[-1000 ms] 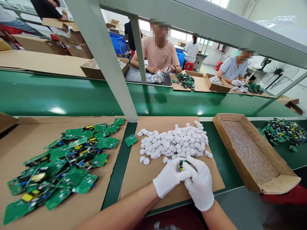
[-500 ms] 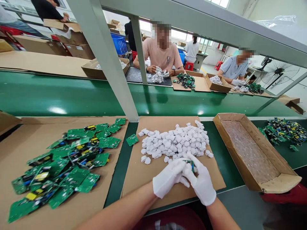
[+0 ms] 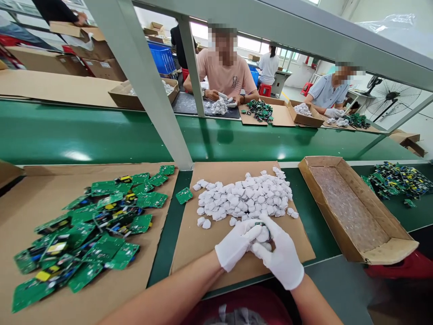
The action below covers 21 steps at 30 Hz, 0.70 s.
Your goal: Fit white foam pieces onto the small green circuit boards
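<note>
Both my hands wear white gloves and meet above the near edge of a cardboard sheet [image 3: 219, 266]. My right hand [image 3: 280, 253] is closed round a small green circuit board [image 3: 260, 223], of which only a dark green edge shows. My left hand [image 3: 239, 243] is closed too, its thumb and fingers at a small rounded white piece [image 3: 264, 234] that lies against the board between the hands. The gloves hide most of both. Just beyond my fingers spreads a heap of similar white pieces [image 3: 243, 196].
Green circuit boards [image 3: 101, 221] lie heaped on cardboard at left; a single board [image 3: 184, 195] sits beside the middle sheet. An open cardboard box [image 3: 358, 212] and another board pile [image 3: 402, 180] are at right. A slanting post [image 3: 149, 90] rises before the green conveyor [image 3: 230, 140]. Co-workers sit opposite.
The board between my hands has turned, so its component side no longer shows and a white piece is visible there. My left fingers have shifted slightly. The view has tilted a little.
</note>
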Each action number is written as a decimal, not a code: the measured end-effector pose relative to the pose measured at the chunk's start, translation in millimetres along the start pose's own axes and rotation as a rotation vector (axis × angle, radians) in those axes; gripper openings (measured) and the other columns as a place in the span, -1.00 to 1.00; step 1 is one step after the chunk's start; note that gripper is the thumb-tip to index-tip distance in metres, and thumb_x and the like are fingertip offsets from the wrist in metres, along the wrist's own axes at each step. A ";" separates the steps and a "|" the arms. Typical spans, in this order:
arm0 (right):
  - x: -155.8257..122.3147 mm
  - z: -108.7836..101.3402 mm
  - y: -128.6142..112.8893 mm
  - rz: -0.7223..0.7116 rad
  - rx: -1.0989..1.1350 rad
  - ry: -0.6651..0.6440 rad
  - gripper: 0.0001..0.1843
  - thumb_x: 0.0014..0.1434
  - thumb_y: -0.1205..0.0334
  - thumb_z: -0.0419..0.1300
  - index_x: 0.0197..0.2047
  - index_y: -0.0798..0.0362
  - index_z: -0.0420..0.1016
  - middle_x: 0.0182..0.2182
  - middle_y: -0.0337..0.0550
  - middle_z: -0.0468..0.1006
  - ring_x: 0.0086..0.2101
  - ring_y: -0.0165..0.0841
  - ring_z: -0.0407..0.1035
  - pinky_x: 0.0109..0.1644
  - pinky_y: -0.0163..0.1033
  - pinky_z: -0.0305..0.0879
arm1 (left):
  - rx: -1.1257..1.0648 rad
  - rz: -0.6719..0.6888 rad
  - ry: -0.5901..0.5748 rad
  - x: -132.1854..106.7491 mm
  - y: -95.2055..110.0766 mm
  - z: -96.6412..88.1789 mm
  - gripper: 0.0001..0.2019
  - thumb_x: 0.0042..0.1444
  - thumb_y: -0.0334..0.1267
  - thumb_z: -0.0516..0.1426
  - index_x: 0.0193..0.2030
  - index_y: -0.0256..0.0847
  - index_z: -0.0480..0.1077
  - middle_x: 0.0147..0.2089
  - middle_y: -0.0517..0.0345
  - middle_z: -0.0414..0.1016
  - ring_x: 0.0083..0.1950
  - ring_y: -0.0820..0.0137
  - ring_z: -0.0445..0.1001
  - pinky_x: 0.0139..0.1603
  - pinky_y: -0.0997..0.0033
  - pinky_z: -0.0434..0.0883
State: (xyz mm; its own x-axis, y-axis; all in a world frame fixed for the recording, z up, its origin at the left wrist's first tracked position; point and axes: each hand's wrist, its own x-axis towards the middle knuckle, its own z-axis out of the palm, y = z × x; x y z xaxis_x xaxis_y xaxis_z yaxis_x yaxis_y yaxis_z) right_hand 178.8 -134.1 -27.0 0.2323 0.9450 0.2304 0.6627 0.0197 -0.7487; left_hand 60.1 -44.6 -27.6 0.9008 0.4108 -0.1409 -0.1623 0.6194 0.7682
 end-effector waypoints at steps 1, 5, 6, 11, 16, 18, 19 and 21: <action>-0.4 2.7 -0.7 -0.019 -0.077 0.023 -0.40 0.08 0.21 0.14 0.21 0.01 0.22 0.02 -0.04 0.45 -0.08 -0.21 0.40 -0.03 -0.19 0.36 | -0.027 0.000 0.004 -0.2 -0.6 0.0 -0.70 0.04 -0.03 0.14 -0.40 -0.28 0.31 -0.48 0.18 0.33 -0.48 0.49 0.37 -0.45 0.48 0.38; 0.7 11.1 0.1 -0.025 -0.279 0.031 -0.57 0.16 0.21 0.07 0.11 -0.10 0.37 0.10 -0.07 0.37 -0.30 -0.28 0.47 -0.28 -0.25 0.41 | -0.084 -0.040 0.071 -0.7 0.0 0.9 -0.69 0.01 -0.06 0.18 -0.26 -0.28 0.33 -0.43 0.18 0.35 -0.47 0.49 0.39 -0.45 0.46 0.40; 1.2 11.7 0.8 -0.016 -0.305 0.027 -0.59 0.16 0.21 0.07 0.10 -0.12 0.38 0.11 -0.07 0.36 -0.35 -0.30 0.47 -0.33 -0.25 0.40 | -0.093 -0.050 0.083 -0.8 0.4 1.0 -0.68 0.00 -0.05 0.19 -0.25 -0.28 0.33 -0.43 0.19 0.34 -0.47 0.50 0.39 -0.47 0.48 0.40; 1.4 4.6 2.8 -0.063 -0.153 -0.046 -0.55 0.14 0.10 0.12 0.12 -0.07 0.36 0.14 -0.02 0.32 -0.38 -0.31 0.46 -0.26 -0.23 0.40 | 0.003 -0.053 0.089 -1.5 1.2 0.9 -0.69 -0.02 -0.05 0.21 -0.34 -0.29 0.32 -0.45 0.19 0.36 -0.49 0.52 0.39 -0.49 0.54 0.38; -1.3 0.6 4.0 -0.020 0.293 -0.053 -0.22 0.18 -0.03 0.08 0.35 0.04 -0.15 0.12 -0.02 0.35 -0.02 -0.21 0.35 0.04 -0.18 0.30 | 0.153 -0.018 0.089 -3.1 3.1 2.4 -0.73 0.00 -0.11 0.19 -0.26 -0.29 0.39 -0.34 0.11 0.42 -0.45 0.49 0.42 -0.54 0.57 0.39; -0.8 2.8 4.8 0.077 0.296 -0.053 -0.27 0.19 0.00 0.08 0.33 0.03 -0.07 0.02 -0.06 0.45 -0.11 -0.24 0.41 -0.03 -0.20 0.34 | 0.183 -0.005 0.079 -3.3 5.0 3.7 -0.70 -0.04 -0.16 0.22 -0.20 -0.28 0.41 -0.32 0.09 0.45 -0.45 0.49 0.41 -0.55 0.58 0.38; 0.0 3.7 5.1 0.119 0.281 -0.068 -0.31 0.18 0.00 0.09 0.31 0.02 0.01 -0.06 -0.09 0.51 -0.20 -0.26 0.45 -0.10 -0.22 0.38 | 0.176 -0.021 0.069 -3.5 6.1 4.3 -0.70 -0.06 -0.18 0.24 -0.19 -0.29 0.42 -0.33 0.09 0.45 -0.44 0.49 0.41 -0.55 0.58 0.38; 2.2 4.1 5.0 0.192 0.281 -0.088 -0.38 0.20 0.00 0.08 0.27 0.02 0.13 -0.17 -0.13 0.57 -0.31 -0.30 0.46 -0.19 -0.25 0.41 | 0.110 -0.077 0.037 -4.0 8.5 5.2 -0.71 -0.02 -0.16 0.21 -0.18 -0.29 0.43 -0.35 0.07 0.47 -0.41 0.46 0.44 -0.49 0.56 0.39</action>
State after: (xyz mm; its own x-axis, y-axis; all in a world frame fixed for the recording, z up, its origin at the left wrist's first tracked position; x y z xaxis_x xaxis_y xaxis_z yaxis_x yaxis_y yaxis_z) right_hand 179.7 -130.6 -32.8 0.2632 0.9645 0.0231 0.3881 -0.0839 -0.9178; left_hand 57.2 -44.5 -17.2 0.8930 0.3906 -0.2237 -0.0461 0.5738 0.8177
